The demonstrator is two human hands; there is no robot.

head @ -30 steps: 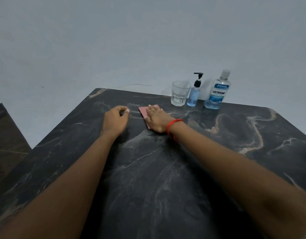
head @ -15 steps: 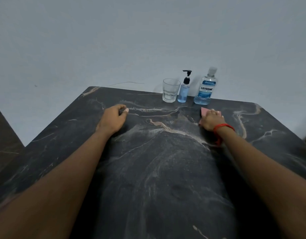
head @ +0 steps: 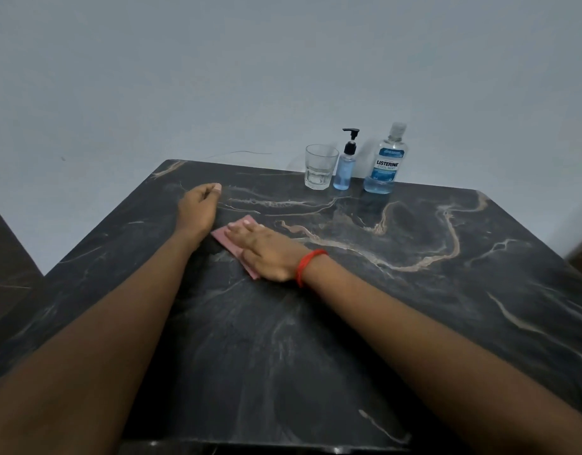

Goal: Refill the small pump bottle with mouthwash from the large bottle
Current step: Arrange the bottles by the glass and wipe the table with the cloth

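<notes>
A small pump bottle (head: 346,169) with a black pump and blue liquid stands at the table's far edge. To its right stands the large Listerine mouthwash bottle (head: 385,162), capped, holding blue liquid low down. My right hand (head: 265,251), with a red band at the wrist, presses flat with straight fingers on a pink cloth (head: 232,243) in the middle of the table. My left hand (head: 197,206) rests on the table just left of it, fingers loosely curled, holding nothing. Both hands are well short of the bottles.
A clear drinking glass (head: 319,167) stands left of the pump bottle. The dark marble table (head: 414,257) ends at a pale wall behind the bottles. A thin wire (head: 240,153) lies along the wall past the far edge.
My right hand has slid the pink cloth from the right side of the table back leftward to the middle, close to my left hand. The left hand has stayed put.
</notes>
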